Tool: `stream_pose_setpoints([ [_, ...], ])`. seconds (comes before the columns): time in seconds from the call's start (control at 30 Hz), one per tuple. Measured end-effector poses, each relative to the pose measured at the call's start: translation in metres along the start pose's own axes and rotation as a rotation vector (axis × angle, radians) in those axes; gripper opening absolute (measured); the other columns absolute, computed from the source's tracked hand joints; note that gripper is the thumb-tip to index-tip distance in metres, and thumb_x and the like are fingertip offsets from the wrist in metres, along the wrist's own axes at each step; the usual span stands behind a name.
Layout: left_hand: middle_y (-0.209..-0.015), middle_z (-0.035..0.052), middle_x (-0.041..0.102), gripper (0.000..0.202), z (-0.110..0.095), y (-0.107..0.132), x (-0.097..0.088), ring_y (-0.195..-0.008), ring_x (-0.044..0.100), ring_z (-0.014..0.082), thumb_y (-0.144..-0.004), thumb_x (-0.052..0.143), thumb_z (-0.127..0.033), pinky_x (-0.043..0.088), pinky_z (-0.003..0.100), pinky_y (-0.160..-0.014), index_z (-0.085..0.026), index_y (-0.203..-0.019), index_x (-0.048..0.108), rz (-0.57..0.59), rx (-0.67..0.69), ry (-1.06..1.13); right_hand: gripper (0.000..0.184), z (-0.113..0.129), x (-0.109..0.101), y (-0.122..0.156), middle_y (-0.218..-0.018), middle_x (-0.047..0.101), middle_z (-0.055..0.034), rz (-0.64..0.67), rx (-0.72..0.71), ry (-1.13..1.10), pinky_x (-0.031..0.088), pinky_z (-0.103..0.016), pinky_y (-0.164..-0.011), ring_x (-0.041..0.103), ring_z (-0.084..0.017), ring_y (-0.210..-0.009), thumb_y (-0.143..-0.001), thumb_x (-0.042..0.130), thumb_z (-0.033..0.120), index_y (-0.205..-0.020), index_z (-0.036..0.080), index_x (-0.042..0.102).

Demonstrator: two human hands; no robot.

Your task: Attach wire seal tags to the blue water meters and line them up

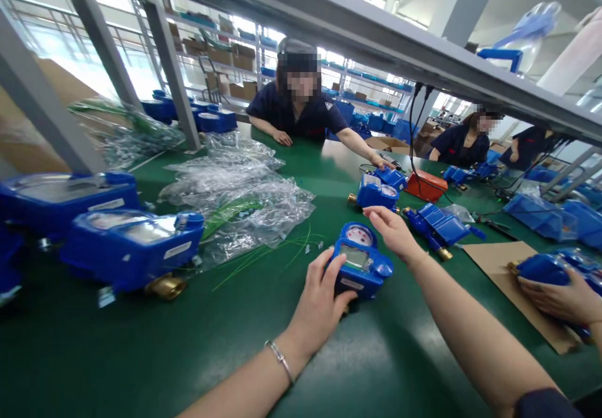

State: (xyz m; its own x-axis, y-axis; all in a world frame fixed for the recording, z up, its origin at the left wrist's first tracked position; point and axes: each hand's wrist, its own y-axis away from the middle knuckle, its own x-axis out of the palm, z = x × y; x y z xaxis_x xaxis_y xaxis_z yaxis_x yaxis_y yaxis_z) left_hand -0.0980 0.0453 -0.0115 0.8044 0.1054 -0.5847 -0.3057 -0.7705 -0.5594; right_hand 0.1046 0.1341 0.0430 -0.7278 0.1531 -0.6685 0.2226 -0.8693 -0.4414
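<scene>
Crinkled clear plastic [230, 183], left of centre, on smooth green counter [188, 349]. Blue meter [376, 261], lower centre: round dial [359, 235], rectangular display [355, 257]; left hand [320, 294] gripping it, right hand's [396, 236] grip empty, loosely open.

A blue, boxy plastic meter [362, 262] is held by the left hand [321, 292] at the smooth green tabletop [202, 343], face up. A round white dial with red marks is set at its far end, a grey rectangular display nearer, and a pale label strip is borne below.
</scene>
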Motion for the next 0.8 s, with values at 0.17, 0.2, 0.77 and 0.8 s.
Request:
stream_pose_setpoints([
  [0.17, -0.133, 0.0092, 0.032, 0.063, 0.0, 0.004, 0.001, -0.122, 0.036, 0.0271, -0.076, 0.062, -0.012, 0.035, 0.05, -0.103, -0.028, -0.13, 0.033, 0.002, 0.051, 0.0, 0.023, 0.055, 0.026, -0.061, -0.09, 0.063, -0.0057, 0.357, -0.225, 0.34, 0.044, -0.032, -0.075, 0.058, -0.02, -0.083, -0.082, 0.057, 0.026, -0.103, 0.023, 0.063],
  [0.2, -0.133, 0.0089, 0.033, 0.062, 0.0, 0.005, 0.0, -0.121, 0.037, 0.0267, -0.077, 0.061, -0.011, 0.036, 0.049, -0.103, -0.029, -0.13, 0.034, 0.011, 0.061, -0.001, 0.021, 0.064, 0.039, -0.067, -0.092, 0.062, -0.0064, 0.421, -0.277, 0.402, 0.043, -0.032, -0.075, 0.057, -0.021, -0.086, -0.078, 0.06, 0.021, -0.099, 0.024, 0.065],
  [0.77, -0.134, 0.0056, 0.036, 0.063, 0.009, 0.017, -0.014, -0.12, 0.039, 0.025, -0.077, 0.056, -0.006, 0.046, 0.044, -0.094, -0.033, -0.13, 0.036, -0.005, 0.011, 0.043, 0.019, 0.11, 0.077, -0.103, -0.074, 0.066, -0.0012, 0.619, -0.42, 0.179, 0.045, -0.024, -0.069, 0.061, -0.015, -0.072, -0.082, 0.059, 0.033, -0.081, 0.017, 0.07],
  [0.8, -0.134, 0.0056, 0.036, 0.063, 0.009, 0.017, -0.015, -0.12, 0.039, 0.0252, -0.077, 0.056, -0.006, 0.046, 0.044, -0.093, -0.033, -0.13, 0.035, -0.011, 0.001, 0.041, 0.027, 0.115, 0.073, -0.104, -0.075, 0.065, -0.0017, 0.553, -0.389, 0.11, 0.046, -0.025, -0.068, 0.061, -0.014, -0.071, -0.087, 0.051, 0.038, -0.088, 0.016, 0.068],
])
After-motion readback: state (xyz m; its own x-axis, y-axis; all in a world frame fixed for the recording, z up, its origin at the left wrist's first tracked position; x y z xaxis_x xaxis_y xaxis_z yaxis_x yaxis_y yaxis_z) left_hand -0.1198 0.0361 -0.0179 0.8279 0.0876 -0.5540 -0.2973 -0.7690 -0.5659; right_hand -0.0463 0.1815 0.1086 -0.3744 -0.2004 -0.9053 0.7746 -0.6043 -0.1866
